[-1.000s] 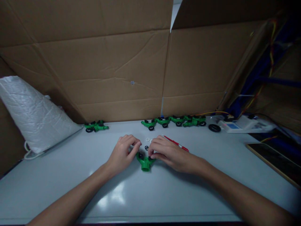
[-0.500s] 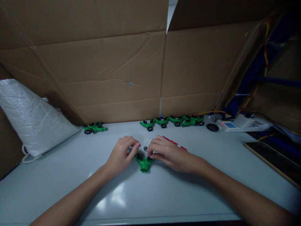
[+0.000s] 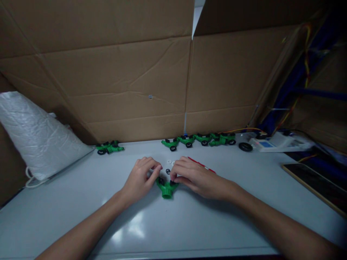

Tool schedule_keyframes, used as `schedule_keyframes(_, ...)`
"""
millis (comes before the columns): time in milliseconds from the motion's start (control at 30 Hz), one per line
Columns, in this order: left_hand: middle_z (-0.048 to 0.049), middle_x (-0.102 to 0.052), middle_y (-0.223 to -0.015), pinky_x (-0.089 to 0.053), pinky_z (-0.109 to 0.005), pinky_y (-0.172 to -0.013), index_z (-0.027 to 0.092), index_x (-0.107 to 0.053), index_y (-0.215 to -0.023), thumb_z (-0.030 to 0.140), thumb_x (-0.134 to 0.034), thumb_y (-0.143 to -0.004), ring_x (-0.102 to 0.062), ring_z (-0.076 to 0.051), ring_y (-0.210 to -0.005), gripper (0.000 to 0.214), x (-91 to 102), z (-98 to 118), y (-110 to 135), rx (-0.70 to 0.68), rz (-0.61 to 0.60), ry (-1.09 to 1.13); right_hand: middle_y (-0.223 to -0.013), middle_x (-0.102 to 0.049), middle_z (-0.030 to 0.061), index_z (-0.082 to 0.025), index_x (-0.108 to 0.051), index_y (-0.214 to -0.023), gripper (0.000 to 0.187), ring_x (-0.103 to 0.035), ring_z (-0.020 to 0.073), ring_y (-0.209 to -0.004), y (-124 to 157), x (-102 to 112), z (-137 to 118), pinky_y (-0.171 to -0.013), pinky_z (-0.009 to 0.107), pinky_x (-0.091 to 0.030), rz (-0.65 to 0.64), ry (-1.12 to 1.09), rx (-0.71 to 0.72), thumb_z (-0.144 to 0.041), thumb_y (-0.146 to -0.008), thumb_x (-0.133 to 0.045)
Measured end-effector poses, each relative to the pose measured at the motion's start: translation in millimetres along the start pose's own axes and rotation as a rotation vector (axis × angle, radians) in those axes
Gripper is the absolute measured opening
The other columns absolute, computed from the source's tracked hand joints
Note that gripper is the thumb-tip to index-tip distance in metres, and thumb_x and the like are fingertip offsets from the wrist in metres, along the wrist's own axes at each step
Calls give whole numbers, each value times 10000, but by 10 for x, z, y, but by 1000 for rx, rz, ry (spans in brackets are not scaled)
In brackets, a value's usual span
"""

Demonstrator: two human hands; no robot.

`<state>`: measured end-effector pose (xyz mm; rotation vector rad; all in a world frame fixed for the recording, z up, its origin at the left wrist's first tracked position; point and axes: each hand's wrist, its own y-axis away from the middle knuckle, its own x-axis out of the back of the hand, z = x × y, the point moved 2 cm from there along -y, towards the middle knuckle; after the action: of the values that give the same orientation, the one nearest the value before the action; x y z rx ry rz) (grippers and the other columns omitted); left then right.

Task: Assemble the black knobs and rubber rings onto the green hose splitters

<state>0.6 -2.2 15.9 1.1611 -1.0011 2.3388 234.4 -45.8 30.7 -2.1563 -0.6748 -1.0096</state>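
A green Y-shaped hose splitter (image 3: pixel 167 192) rests on the table in front of me, its round threaded collar facing me. My left hand (image 3: pixel 141 177) is closed at the splitter's left branch, thumb and fingertips by the black knob there. At the right branch, my right hand (image 3: pixel 192 177) pinches the other black knob, which its fingers mostly cover. Just beyond the splitter, between my hands, lie small black O-rings (image 3: pixel 168 171). White rings (image 3: pixel 169 161) lie a little farther back, one partly hidden by my right hand.
Several green splitters (image 3: pixel 187 141) line the back edge; more stand at the left (image 3: pixel 110 147). A red stick-like tool (image 3: pixel 202 164) lies behind my right hand. A white sack (image 3: pixel 40 141), black ring (image 3: pixel 245 146), white device (image 3: pixel 282 142) and dark flat panel (image 3: pixel 317 184) stand around.
Almost nothing differs. Both hands keep their places at the splitter; the whole view has shifted very slightly.
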Motion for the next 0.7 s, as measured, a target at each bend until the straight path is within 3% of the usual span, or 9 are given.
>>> schedule_keyframes(700, -39, -687, -923, -405, -378, -879, 207, -669, -965, 319, -508, -1108, -615, -225, -928, 244, 4, 6, -3, -7, -10, -6, -1073, -676, 59, -237, -655, -1081, 125, -552, 240, -1055, 4, -28, -29, -970, 382, -448, 24, 126, -10, -173, -1081, -548)
